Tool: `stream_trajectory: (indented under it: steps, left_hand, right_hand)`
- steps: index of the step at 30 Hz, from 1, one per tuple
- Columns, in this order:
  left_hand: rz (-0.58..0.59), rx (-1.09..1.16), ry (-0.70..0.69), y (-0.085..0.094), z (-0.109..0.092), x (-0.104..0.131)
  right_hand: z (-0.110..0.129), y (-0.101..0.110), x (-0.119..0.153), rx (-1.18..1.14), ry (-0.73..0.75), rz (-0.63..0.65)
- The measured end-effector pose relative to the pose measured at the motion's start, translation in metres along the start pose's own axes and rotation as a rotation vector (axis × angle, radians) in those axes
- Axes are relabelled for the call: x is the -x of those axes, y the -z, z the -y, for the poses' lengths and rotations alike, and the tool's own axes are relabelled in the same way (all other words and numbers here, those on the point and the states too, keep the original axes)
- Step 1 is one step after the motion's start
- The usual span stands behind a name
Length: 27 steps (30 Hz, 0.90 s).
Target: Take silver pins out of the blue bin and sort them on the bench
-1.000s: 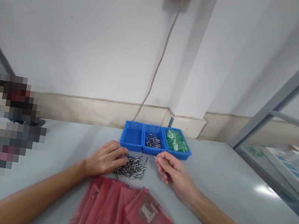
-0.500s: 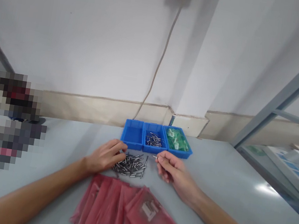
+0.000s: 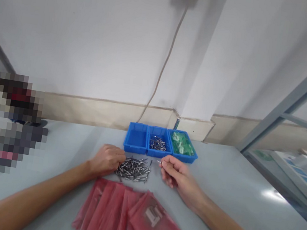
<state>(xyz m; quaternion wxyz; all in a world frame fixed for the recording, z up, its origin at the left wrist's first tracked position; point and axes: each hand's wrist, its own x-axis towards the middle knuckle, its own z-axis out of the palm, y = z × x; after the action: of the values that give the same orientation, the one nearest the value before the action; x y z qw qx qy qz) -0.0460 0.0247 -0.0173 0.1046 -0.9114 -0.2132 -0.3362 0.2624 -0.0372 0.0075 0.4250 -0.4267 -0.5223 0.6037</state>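
A loose pile of small dark and silver metal pins (image 3: pixel 134 169) lies on the grey table. At its left edge rests my left hand (image 3: pixel 108 159), fingers curled in; whatever they may hold is hidden. To the right of the pile, my right hand (image 3: pixel 175 171) pinches one small metal pin (image 3: pixel 159 161) between thumb and forefinger, its thin end pointing left. Several red translucent bags (image 3: pixel 110 213) lie overlapping in front of the pile, and pale pieces show through the rightmost one.
Three blue bins stand side by side behind the pile: an empty left bin (image 3: pixel 136 137), a middle bin (image 3: pixel 159 154) with metal pins, and a right bin (image 3: pixel 190 160) with green packets. Behind them rises a wall with a hanging cable (image 3: pixel 166 58). A pixelated area covers the far left.
My left hand has drawn slightly left, and its fingers have curled in from a looser pose over the pile. My right hand with its pin stays nearly still.
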Motion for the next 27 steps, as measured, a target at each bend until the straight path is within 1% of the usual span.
stream_trajectory:
  steps: [4,8,11,13,15,16,18,19,21,22,24,27]
  left_hand:
    - [-0.050,0.058,0.045,0.003,-0.003,-0.001]
    - [-0.068,0.113,0.049,0.008,-0.006,-0.005]
    - [-0.108,0.135,0.055,0.010,-0.009,-0.006]
    - [-0.120,0.165,0.214,0.011,-0.011,-0.007]
    - [-0.131,0.170,0.305,0.011,-0.014,-0.008]
    - [-0.132,0.166,0.322,0.010,-0.014,-0.007]
    - [-0.137,0.134,0.311,0.008,-0.014,-0.006]
    - [-0.130,0.115,0.290,0.006,-0.013,-0.005]
    - [-0.163,0.070,0.212,0.001,-0.010,-0.002]
    - [-0.161,0.066,0.198,-0.001,-0.009,-0.001]
    - [-0.169,0.062,0.186,-0.003,-0.007,0.000]
    - [-0.177,0.070,0.203,-0.001,-0.008,0.000]
  right_hand:
    - [0.001,-0.001,0.000,-0.006,-0.005,0.002]
    - [0.002,-0.001,0.001,-0.010,0.001,0.001]
    - [0.002,-0.001,0.001,-0.009,-0.007,0.003]
    - [0.002,-0.001,0.001,-0.010,-0.004,0.005]
    - [0.003,-0.002,0.001,-0.011,-0.003,0.004]
    - [0.003,-0.002,0.001,-0.011,-0.002,-0.001]
    - [0.003,-0.001,0.002,-0.008,-0.001,-0.007]
    - [0.002,-0.001,0.002,-0.006,0.002,-0.007]
    - [0.001,0.000,0.002,-0.005,0.006,0.001]
    - [0.001,0.000,0.001,-0.008,0.005,0.007]
    - [0.001,0.000,0.001,-0.018,-0.002,0.010]
    - [0.001,-0.001,0.001,-0.033,-0.006,0.009]
